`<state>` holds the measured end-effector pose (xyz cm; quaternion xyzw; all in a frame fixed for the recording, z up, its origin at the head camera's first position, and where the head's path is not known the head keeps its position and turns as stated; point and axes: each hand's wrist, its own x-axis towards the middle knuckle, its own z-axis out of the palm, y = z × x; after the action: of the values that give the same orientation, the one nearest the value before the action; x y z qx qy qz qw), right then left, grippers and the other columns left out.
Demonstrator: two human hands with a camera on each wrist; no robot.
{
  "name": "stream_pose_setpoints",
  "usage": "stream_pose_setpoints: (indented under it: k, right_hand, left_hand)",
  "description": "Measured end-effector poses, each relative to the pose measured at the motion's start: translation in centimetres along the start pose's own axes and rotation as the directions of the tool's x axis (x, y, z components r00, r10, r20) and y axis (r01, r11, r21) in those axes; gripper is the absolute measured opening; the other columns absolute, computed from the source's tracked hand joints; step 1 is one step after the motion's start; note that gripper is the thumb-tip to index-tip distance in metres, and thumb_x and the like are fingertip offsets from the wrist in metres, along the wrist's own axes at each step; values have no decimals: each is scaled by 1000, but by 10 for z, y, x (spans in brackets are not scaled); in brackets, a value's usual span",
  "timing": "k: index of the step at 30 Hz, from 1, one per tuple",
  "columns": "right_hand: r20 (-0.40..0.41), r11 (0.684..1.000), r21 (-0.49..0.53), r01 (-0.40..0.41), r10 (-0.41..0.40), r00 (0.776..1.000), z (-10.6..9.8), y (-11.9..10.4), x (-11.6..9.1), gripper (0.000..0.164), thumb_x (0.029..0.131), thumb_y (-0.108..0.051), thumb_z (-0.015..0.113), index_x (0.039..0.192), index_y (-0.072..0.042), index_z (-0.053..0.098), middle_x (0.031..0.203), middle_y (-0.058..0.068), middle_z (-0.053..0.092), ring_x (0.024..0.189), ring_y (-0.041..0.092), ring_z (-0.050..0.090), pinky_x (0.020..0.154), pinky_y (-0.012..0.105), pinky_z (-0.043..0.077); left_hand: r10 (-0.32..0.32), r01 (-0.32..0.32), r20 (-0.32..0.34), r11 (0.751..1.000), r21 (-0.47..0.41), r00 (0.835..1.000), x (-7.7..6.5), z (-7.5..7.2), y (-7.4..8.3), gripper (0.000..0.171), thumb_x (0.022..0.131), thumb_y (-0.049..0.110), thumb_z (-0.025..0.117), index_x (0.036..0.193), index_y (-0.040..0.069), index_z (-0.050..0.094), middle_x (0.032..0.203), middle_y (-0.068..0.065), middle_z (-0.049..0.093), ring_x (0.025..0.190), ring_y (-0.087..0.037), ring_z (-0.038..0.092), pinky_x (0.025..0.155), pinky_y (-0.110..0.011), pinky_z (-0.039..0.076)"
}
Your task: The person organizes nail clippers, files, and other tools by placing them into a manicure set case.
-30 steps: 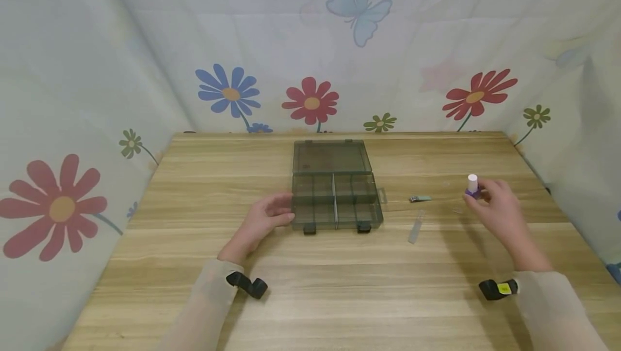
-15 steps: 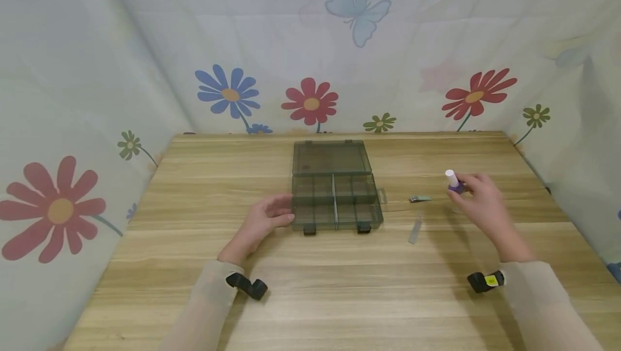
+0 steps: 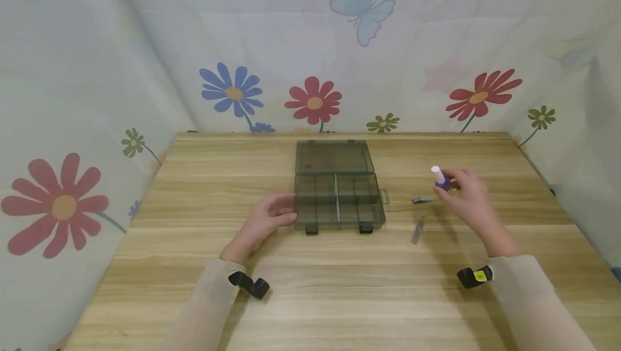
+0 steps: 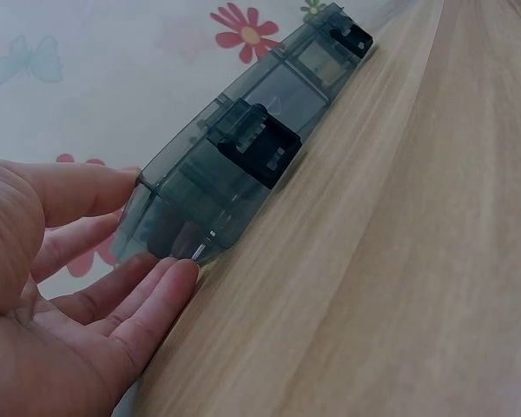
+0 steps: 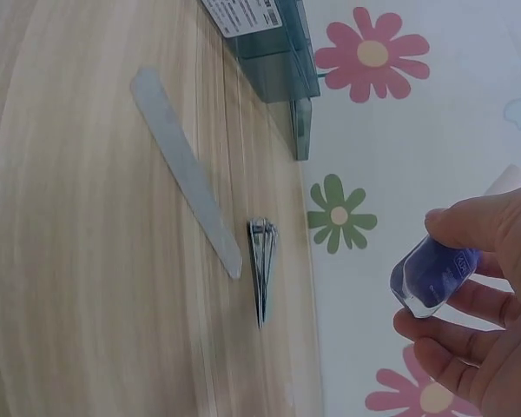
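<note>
We note the left hand (image 3: 262, 223), fingers relaxed, touching the left end of the box (image 3: 341, 198), presumably steadying it. Right hand (image 3: 469, 200) pinches the bottle (image 3: 442, 183) above the table (image 3: 359, 281), cap (image 3: 436, 173) free.

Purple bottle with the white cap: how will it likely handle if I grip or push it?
The purple bottle looks glossy and glassy, so it may slip in the right hand and break if dropped. Its tall white cap could make it tip if pushed while standing; its angular body would probably resist rolling.
</note>
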<state>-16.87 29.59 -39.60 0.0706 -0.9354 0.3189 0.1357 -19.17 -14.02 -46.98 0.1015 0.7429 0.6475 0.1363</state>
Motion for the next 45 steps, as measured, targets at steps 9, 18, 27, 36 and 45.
stream_pose_setpoints:
  k: [9, 18, 27, 36, 45]
  right_hand:
    - [8, 1000, 24, 12, -12, 1000, 12, -6, 5, 34, 85, -8, 68, 113, 6, 55, 107, 21, 50, 92, 37, 54, 78, 53, 47]
    - [-2, 998, 20, 62, -62, 998, 21, -14, 12, 33, 84, -5, 68, 113, 5, 57, 105, 19, 51, 90, 33, 52, 73, 48, 47]
    - [6, 997, 17, 75, -75, 997, 28, -25, 20, 33, 83, -7, 69, 113, 4, 58, 103, 19, 52, 87, 31, 50, 67, 39, 42]
    - [10, 994, 42, 104, -104, 995, 36, -34, 27, 33, 83, -6, 69, 113, 4, 59, 103, 17, 53, 87, 29, 50, 69, 40, 43]
    - [35, 993, 62, 99, -101, 994, 42, -39, 33, 34, 84, -8, 68, 115, 3, 59, 107, 18, 52, 89, 31, 52, 74, 47, 47]
  left_hand:
    - [4, -4, -6, 1000, 3, 1000, -1, 1, -2, 57, 80, 16, 74, 132, 8, 51, 129, -12, 52, 112, -28, 54, 87, -36, 49]
    - [9, -9, -7, 1000, 10, 1000, -1, 0, -2, 57, 81, 17, 73, 132, 7, 50, 130, -14, 51, 113, -30, 53, 88, -37, 49]
    - [-16, 16, 11, 1000, 7, 1000, -3, -1, 4, 56, 84, 9, 69, 134, 2, 47, 133, -20, 47, 115, -35, 51, 90, -37, 47]
    - [-10, 10, 4, 1000, 12, 1000, -3, 0, 4, 56, 83, 12, 70, 134, 5, 47, 134, -18, 47, 115, -33, 51, 91, -39, 47]
    - [3, -3, -21, 999, 32, 1000, -3, 1, 3, 55, 82, 17, 72, 132, 9, 51, 131, -12, 51, 111, -28, 55, 89, -38, 48]
